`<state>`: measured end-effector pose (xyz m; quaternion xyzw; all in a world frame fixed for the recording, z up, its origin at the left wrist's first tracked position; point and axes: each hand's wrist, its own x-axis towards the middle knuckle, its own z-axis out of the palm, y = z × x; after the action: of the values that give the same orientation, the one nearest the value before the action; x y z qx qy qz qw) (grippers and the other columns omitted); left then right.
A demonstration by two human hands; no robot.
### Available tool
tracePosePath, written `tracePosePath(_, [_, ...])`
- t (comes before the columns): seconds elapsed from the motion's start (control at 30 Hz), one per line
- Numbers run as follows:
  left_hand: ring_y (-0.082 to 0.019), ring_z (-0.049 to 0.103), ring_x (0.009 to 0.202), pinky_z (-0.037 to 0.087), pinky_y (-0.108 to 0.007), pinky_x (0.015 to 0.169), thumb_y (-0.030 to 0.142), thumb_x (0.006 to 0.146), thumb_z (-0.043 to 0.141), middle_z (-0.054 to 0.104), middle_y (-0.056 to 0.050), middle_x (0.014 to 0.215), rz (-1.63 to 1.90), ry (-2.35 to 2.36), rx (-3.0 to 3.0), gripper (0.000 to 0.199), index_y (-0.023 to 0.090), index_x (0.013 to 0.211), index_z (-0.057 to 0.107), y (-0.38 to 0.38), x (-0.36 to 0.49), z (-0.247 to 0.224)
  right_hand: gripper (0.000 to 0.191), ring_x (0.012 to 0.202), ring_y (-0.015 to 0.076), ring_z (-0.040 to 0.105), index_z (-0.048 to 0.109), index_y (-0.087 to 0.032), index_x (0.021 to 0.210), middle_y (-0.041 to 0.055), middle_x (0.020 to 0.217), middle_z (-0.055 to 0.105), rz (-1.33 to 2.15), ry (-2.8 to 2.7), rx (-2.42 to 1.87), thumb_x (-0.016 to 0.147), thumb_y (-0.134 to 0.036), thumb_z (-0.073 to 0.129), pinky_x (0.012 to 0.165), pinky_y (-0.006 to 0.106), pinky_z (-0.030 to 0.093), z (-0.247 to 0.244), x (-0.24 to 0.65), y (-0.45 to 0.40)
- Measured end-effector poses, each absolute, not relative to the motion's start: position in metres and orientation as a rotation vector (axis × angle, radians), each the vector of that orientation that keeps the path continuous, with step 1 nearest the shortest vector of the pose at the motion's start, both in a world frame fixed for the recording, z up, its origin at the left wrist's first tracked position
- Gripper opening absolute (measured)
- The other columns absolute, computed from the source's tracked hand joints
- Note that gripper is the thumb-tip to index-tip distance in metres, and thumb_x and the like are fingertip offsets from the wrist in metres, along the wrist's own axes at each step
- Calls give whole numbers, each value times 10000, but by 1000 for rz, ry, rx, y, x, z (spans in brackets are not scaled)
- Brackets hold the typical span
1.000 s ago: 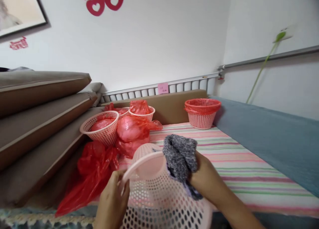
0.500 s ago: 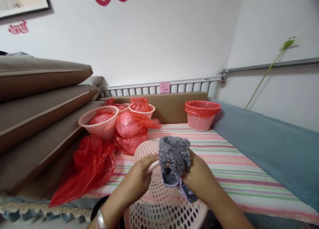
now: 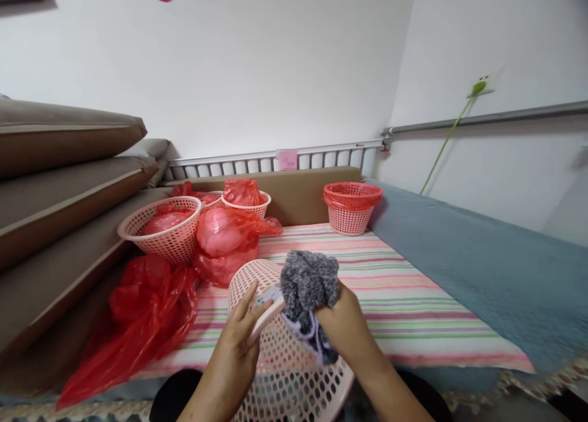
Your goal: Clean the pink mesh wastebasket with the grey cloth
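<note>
Held in my right hand (image 3: 343,321) is a bunched grey fuzzy knitted piece (image 3: 309,281) with a lavender cord or edging. My left hand (image 3: 239,342) grips a pale pink curved strip (image 3: 267,320), its thumb below and two fingers raised over it. A small printed label (image 3: 270,294) shows near those fingers. The knitted piece hides the strip's far end, so I cannot tell what it belongs to. Beneath both hands is a pale pink mesh basket (image 3: 294,391), narrow part away from me and wide rim toward me.
Pink baskets (image 3: 172,241) with red bags stand at the left, beside a filled red bag (image 3: 225,235) and a loose red bag (image 3: 147,318). Another basket (image 3: 349,218), red-lined, stands at the back right. Grey-brown cushions (image 3: 59,183) are stacked left. A striped cloth (image 3: 395,299) covers the surface.
My view has turned slightly right. My left hand's fingers have lifted and spread on the strip, uncovering the label. In my right hand the knitted piece has tilted.
</note>
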<state>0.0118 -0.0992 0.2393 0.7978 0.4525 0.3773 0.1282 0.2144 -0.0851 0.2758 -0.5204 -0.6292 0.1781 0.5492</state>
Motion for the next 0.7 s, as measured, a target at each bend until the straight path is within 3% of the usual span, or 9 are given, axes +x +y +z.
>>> tracePosePath(0.07, [-248,276,1375,304,-537,1071,46,823,362,289,-106,1499,1117,1324,2329,526,255,1288,493,-100,8,232,300,869,251,651,674,-178,958,81,922,714,469,-1419,-1273,708,-260,530,783,349,499,266,229,-75])
tracePosePath(0.17, [-231,397,1313,341,-542,1049,100,855,368,463,-106,1398,1157,1291,2362,482,259,1298,469,-99,2,224,290,899,287,644,679,-149,872,109,885,715,587,-1266,-1323,706,-361,570,799,397,497,250,247,-58])
tracePosePath(0.27, [-223,443,1280,368,-524,1039,119,864,375,524,-100,1347,1180,1284,2380,455,250,1287,476,-97,0,217,404,973,273,627,637,-144,994,115,1010,691,643,-1130,-1223,711,-430,600,842,400,488,238,256,-47])
tracePosePath(0.43, [-224,453,1270,371,-511,1045,135,867,375,534,-97,1335,1222,1285,2343,439,247,1274,493,-93,-1,217,492,1073,229,580,525,-194,1210,79,1127,644,440,-1295,-1198,721,-237,558,933,372,442,246,233,-64])
tracePosePath(0.53, [-232,435,1283,338,-508,1068,154,867,396,527,-93,1342,1214,1301,2265,432,249,1275,496,-91,-3,218,669,1136,221,526,477,-243,1276,61,1248,557,326,-1633,-1118,629,-85,534,985,363,402,262,202,-86])
tracePosePath(0.63, [-251,431,1285,345,-496,1064,180,860,436,508,-119,1356,1243,1320,2166,425,213,1280,492,-90,-10,213,779,1160,220,494,439,-316,1311,33,1370,429,256,-1872,-1078,590,-36,522,1001,370,385,275,176,-100])
tracePosePath(0.7, [-256,435,1281,354,-482,1060,216,858,472,499,-126,1364,1268,1325,2119,427,201,1284,485,-90,-16,207,735,1123,219,513,456,-332,1294,34,1352,438,229,-1934,-1104,620,-47,524,971,368,407,280,167,-101])
